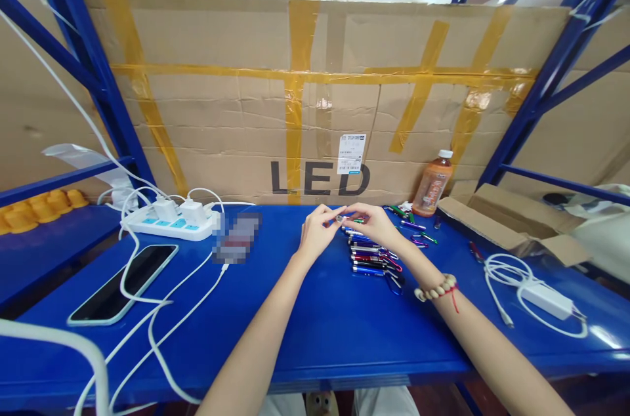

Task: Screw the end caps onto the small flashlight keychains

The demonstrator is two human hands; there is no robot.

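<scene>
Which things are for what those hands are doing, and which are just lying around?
Seem part of it:
small piece between left hand and right hand
row of coloured tubes

Probably just lying about:
drink bottle
phone
power strip
white adapter

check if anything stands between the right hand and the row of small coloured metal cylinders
Nothing visible does: in this view, the right hand overlaps the cylinder row at its far end.

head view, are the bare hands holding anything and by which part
The bare left hand and bare right hand hold a small silvery roundish item at their fingertips; the gripped part is too small to tell.
</scene>
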